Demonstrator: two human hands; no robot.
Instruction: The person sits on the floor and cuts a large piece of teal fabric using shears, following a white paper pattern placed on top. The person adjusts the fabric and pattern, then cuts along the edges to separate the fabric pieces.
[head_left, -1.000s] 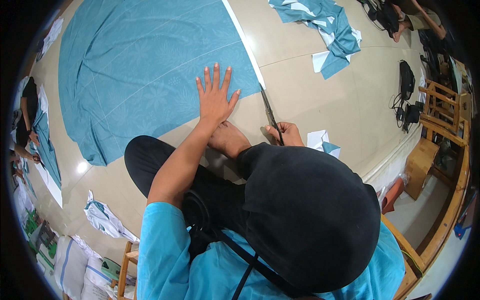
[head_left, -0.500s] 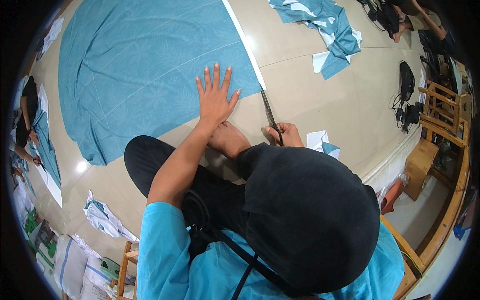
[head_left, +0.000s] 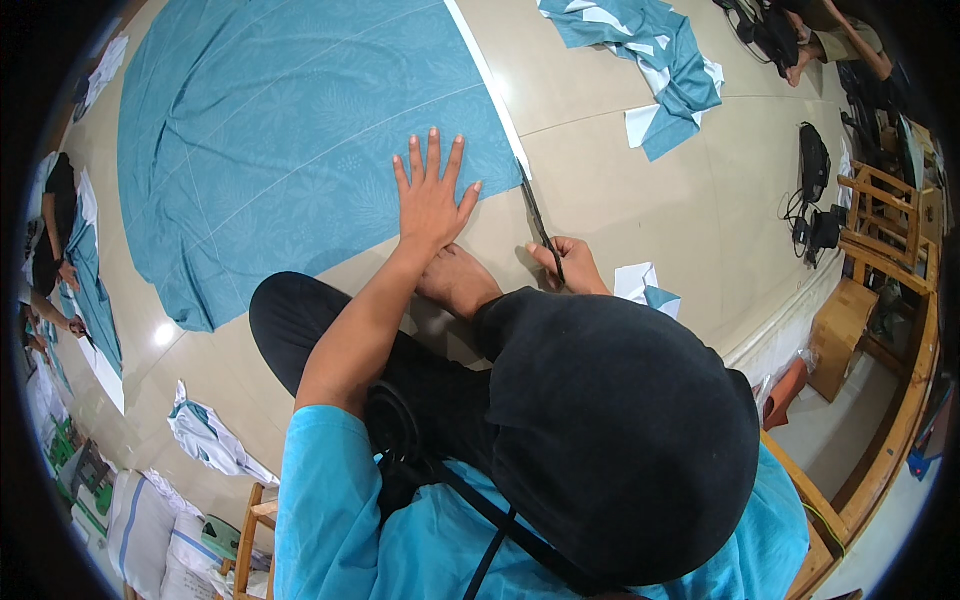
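My left hand (head_left: 432, 205) lies flat, fingers spread, on a large blue leaf-patterned fabric (head_left: 290, 110) with faint white lines and a white strip (head_left: 478, 61) along its right edge. My right hand (head_left: 570, 265) grips dark scissors (head_left: 541, 225), whose blades reach the fabric's lower right corner at the white strip. My bare foot (head_left: 460, 280) rests under my left wrist beside the fabric. A small white and blue scrap (head_left: 640, 285) lies right of my right hand.
Fabric piles (head_left: 675, 90) lie at upper right and lower left (head_left: 205, 430). Another person's hands (head_left: 68, 280) work on cloth at left. Another person (head_left: 840, 45) is at top right. Black bags (head_left: 812, 160), a wooden frame (head_left: 880, 220), a cardboard box (head_left: 838, 335) and white sacks (head_left: 135, 530) stand around.
The scissors in my right hand have moved slightly forward onto the fabric corner and strip. My left hand has stayed in place.
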